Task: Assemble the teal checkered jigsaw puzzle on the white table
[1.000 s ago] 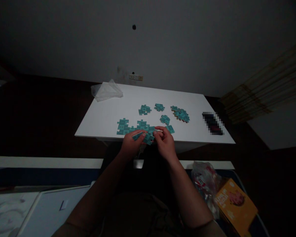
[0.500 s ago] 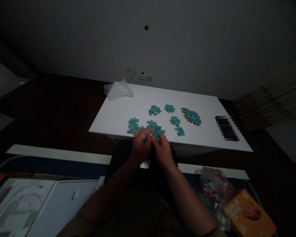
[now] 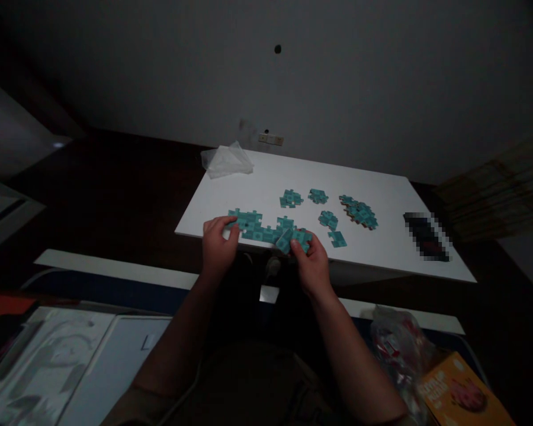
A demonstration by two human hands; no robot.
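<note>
At the table's near edge, my left hand (image 3: pixel 219 241) has its thumb and forefinger on a teal jigsaw puzzle piece (image 3: pixel 234 215), against the left end of a joined strip of teal puzzle pieces (image 3: pixel 266 233). My right hand (image 3: pixel 314 263) pinches a few more puzzle pieces (image 3: pixel 300 239) between thumb and fingers, over the strip's right end. Whether these held pieces are linked cannot be made out. Beyond the hands lie loose teal pieces (image 3: pixel 327 219), a single piece (image 3: pixel 337 239) and a larger pile of pieces (image 3: pixel 359 214).
A clear plastic bag (image 3: pixel 228 162) rests on the white table's (image 3: pixel 266 171) far left corner. A dark blurred-out object (image 3: pixel 426 236) is at the right. Beside me are an orange box (image 3: pixel 464 390), a crumpled plastic bag (image 3: pixel 397 343) and an open white box (image 3: pixel 115 361).
My hands were together holding pieces; now they are apart. The left has moved left to the strip's end with a piece, and the right still holds pieces. The view has shifted slightly.
</note>
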